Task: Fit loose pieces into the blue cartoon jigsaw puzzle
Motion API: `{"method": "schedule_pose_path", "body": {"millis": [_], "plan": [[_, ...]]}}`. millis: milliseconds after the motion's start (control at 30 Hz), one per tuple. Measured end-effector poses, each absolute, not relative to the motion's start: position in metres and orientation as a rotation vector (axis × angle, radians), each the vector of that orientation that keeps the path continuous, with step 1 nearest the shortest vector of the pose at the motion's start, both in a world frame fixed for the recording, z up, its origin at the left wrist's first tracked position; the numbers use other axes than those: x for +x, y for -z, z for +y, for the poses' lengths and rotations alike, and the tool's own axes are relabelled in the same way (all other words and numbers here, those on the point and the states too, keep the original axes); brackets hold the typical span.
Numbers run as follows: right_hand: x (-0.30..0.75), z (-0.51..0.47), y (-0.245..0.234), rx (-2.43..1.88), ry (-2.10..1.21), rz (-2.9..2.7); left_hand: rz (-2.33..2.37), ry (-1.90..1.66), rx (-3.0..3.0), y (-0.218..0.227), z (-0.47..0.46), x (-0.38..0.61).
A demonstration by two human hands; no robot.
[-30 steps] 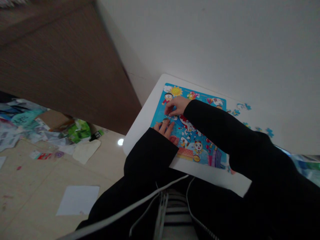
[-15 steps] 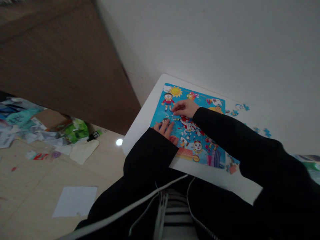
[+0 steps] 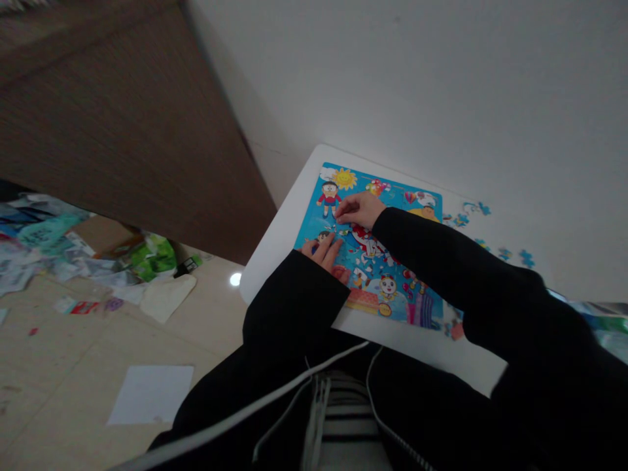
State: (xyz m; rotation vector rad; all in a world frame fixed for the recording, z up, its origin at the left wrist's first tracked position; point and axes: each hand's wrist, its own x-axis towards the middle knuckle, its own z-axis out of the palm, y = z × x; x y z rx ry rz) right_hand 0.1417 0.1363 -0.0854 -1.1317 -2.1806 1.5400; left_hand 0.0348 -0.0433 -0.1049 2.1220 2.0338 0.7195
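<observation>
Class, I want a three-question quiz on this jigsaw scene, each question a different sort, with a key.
1. True or false: the right hand rests on the puzzle board.
2. Where do the loose puzzle pieces lie? A) on the floor B) on the white table, right of the board C) on the person's lap
3. Fill in: the left hand lies flat on the board's near-left part, its ____ stretched out.

Key: 1 true; 2 B; 3 fingers.
</observation>
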Motion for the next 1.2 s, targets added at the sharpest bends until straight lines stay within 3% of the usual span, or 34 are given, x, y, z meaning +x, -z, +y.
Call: {"method": "schedule_pose_path", "body": {"millis": [167,367,567,1200], "plan": [[0.142,0.138,0.083,-1.128,-1.636,-2.209,2.045,-0.719,2.097,0.103,-0.044,0.036],[0.141,0.117,0.074,-1.066,-1.01,-2.554,2.034,-0.7,2.1,0.105,-0.043,0.035],[0.157,0.109,0.077,-1.011,-0.724,-2.662,2.026,-0.732,2.128,0.109,-0.043,0.035],[0.162,0.107,0.069,-0.919,-0.629,-2.926,2.053,-0.708,2.15,0.099,-0.053,0.041]]}}
